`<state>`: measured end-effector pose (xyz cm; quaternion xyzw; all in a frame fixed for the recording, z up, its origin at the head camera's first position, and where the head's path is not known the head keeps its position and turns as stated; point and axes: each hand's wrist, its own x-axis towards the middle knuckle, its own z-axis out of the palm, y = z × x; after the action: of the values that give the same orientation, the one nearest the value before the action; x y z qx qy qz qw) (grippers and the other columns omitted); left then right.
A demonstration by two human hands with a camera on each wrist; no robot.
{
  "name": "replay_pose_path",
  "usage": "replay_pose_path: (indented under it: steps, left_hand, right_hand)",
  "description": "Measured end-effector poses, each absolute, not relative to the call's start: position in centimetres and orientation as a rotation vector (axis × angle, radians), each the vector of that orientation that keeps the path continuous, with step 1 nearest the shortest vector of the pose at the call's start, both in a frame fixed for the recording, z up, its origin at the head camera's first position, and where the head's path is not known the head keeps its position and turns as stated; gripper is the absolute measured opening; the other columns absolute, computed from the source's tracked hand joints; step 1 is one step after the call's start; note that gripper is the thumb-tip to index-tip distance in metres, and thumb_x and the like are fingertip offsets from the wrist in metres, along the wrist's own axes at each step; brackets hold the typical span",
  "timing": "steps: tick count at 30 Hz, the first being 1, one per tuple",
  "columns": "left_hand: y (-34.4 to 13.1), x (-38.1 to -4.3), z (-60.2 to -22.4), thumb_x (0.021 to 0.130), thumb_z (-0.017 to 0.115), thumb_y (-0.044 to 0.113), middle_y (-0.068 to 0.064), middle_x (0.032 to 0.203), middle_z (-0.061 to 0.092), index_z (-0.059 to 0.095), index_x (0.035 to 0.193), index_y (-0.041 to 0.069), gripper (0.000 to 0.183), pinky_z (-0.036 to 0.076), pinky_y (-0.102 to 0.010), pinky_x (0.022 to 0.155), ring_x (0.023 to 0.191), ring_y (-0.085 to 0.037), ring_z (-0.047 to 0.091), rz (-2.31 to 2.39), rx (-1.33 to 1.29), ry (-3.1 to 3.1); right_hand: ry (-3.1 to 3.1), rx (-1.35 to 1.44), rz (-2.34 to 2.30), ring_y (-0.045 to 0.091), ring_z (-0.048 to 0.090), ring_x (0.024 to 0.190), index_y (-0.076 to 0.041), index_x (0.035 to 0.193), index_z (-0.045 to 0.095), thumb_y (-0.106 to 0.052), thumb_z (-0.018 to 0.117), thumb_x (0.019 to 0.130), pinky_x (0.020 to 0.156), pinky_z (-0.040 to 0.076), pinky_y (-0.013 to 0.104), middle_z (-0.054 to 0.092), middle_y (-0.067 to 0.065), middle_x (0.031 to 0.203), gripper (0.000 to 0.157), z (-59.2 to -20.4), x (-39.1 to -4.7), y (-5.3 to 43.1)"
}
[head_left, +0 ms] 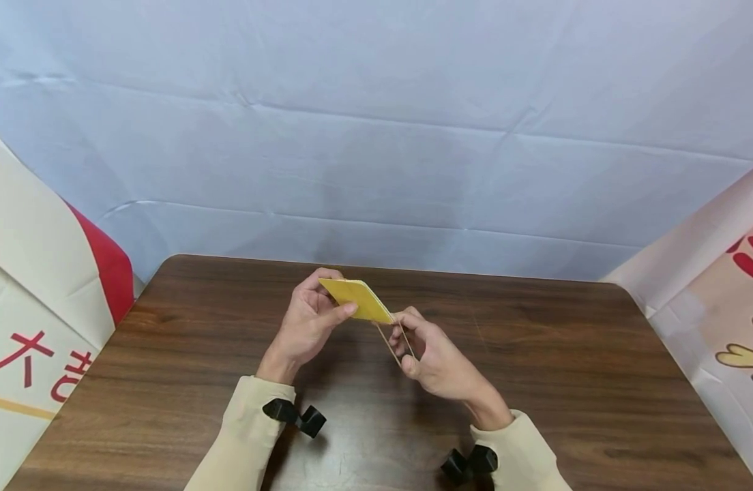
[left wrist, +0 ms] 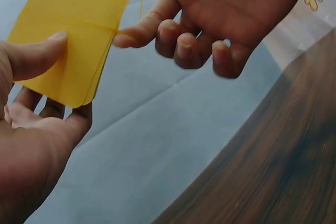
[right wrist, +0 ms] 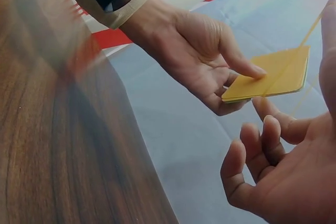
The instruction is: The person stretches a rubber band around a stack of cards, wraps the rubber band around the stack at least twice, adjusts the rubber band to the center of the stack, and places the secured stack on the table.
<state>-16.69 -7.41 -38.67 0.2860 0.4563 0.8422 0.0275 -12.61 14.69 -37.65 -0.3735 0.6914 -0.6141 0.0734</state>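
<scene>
A thin stack of yellow cards (head_left: 355,299) with rounded corners is held above the table by my left hand (head_left: 303,320). The left thumb lies flat across the top card and the other fingers support it from below. A thin yellowish rubber band (right wrist: 310,31) crosses the stack and stretches away from its edge. My right hand (head_left: 440,361) holds the stretched loop on its thumb and index finger, the index fingertip right at the stack's edge. In the left wrist view, the other right fingers curl loosely beside the cards (left wrist: 86,69).
Below both hands is a dark brown wooden table (head_left: 567,382). A pale blue-grey cloth (head_left: 376,157) hangs behind its far edge. Printed banners stand at the left (head_left: 39,327) and right (head_left: 720,320). Black devices (head_left: 297,416) are strapped to both sleeves.
</scene>
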Motion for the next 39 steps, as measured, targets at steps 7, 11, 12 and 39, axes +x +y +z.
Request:
replay_pose_path:
  steps: [7,11,12,39]
  left_hand:
    - [-8.3,-15.9,-36.8,0.079,0.061,-0.020,-0.010,0.099,0.059,0.057,0.097,0.004,0.030,0.053,-0.032,0.069,0.084,-0.022,0.058,2.270,1.152,1.850]
    - [-8.3,-15.1,-35.3,0.081,0.059,-0.018,-0.008,0.097,0.059,0.058,0.095,0.005,0.026,0.053,-0.036,0.067,0.081,-0.028,0.056,2.023,1.272,2.055]
    - [-8.3,-14.8,-35.0,0.082,0.059,-0.017,-0.007,0.096,0.059,0.058,0.095,0.006,0.026,0.052,-0.036,0.068,0.082,-0.029,0.056,1.966,1.290,2.099]
    - [-7.0,-14.9,-36.1,0.083,0.063,-0.010,0.013,0.091,0.055,0.057,0.096,0.020,0.033,0.046,-0.028,0.074,0.085,-0.010,0.048,1.306,1.489,2.607]
  right_hand:
    - [2.132,-1.092,-1.739,0.026,0.042,0.081,-0.004,0.107,0.053,-0.058,0.052,0.086,0.065,0.039,0.026,0.037,0.020,0.092,0.058,-37.7,-12.7,14.9]
    - [2.206,-1.062,-1.655,0.022,0.043,0.084,-0.008,0.103,0.054,-0.056,0.049,0.088,0.066,0.040,0.028,0.040,0.018,0.091,0.051,-37.8,-12.8,15.1]
    - [2.219,-1.047,-1.636,0.021,0.043,0.084,-0.009,0.103,0.055,-0.056,0.049,0.088,0.065,0.040,0.028,0.041,0.017,0.091,0.050,-37.7,-12.8,15.1]
    - [2.215,-0.687,-1.480,0.027,0.045,0.096,-0.002,0.126,0.056,-0.028,0.044,0.100,0.082,0.035,0.040,0.050,0.013,0.111,0.039,-37.8,-13.0,15.4]
